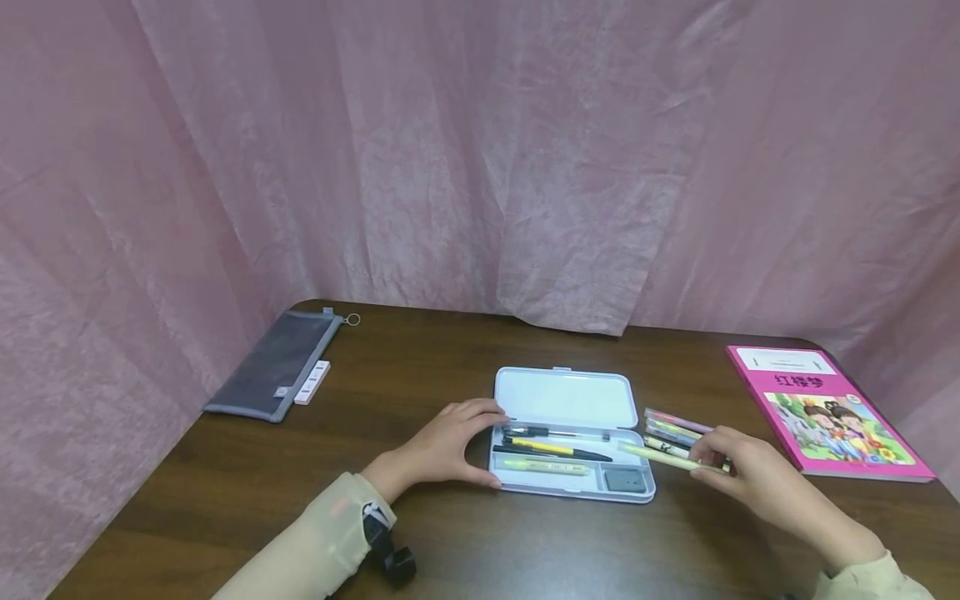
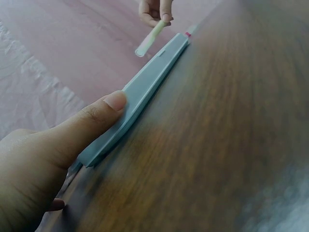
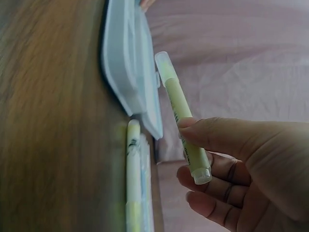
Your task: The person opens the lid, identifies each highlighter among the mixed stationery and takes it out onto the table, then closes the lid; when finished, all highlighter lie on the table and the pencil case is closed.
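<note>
An open pale pencil case (image 1: 566, 398) lies on the table, its lid folded back. Inside are a black-and-clear pen (image 1: 555, 433), a yellow-and-black pen (image 1: 547, 448), a light green highlighter (image 1: 546, 467) and a grey square block (image 1: 625, 480). My left hand (image 1: 450, 442) grips the case's left end, thumb on the front side wall (image 2: 147, 87) and fingers at the back corner. Between thumb and fingers, my right hand (image 1: 757, 475) pinches a capped yellow highlighter (image 3: 182, 108). It slants in the air, its clear cap over the case's right end.
Several pens and markers (image 1: 667, 427) lie right of the case, partly behind the right hand. Farther right is a pink book (image 1: 847, 417). A grey zip pouch (image 1: 273, 362) with a small white block (image 1: 312, 382) beside it lies at left. Pink curtain (image 1: 480, 167) hangs behind the table.
</note>
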Demonstrator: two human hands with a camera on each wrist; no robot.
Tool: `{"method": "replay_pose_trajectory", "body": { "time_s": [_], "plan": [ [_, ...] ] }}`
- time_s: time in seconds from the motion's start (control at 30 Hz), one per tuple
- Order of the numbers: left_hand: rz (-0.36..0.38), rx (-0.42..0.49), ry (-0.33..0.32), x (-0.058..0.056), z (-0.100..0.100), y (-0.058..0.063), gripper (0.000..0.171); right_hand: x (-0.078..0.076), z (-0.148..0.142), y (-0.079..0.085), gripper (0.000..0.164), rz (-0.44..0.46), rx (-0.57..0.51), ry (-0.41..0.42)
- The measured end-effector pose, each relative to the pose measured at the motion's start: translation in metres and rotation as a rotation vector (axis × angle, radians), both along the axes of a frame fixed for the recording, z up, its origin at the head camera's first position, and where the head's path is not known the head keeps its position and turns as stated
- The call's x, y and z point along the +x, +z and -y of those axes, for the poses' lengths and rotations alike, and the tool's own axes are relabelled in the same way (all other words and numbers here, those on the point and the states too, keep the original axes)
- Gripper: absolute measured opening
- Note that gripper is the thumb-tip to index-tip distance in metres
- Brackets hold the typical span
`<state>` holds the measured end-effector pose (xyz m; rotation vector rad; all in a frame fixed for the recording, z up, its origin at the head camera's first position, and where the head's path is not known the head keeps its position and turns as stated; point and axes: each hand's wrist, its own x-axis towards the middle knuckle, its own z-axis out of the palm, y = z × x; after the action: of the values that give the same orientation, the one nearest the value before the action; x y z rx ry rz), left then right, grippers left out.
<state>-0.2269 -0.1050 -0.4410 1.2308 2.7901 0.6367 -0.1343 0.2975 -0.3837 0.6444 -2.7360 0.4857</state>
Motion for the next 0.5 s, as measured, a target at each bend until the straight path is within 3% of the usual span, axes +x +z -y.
{"method": "replay_pose_trajectory", "body": {
  "time_s": [0.33,0.5],
  "plan": [
    [-0.001,0.008,-0.004,0.001,0.001,0.0,0.084,0.003,-0.021,-0.014,0.029,-0.054,-0.054,-0.008],
    [-0.001,0.008,-0.004,0.001,0.0,0.001,0.084,0.005,-0.029,-0.018,0.026,-0.012,-0.033,-0.038]
  ]
}}
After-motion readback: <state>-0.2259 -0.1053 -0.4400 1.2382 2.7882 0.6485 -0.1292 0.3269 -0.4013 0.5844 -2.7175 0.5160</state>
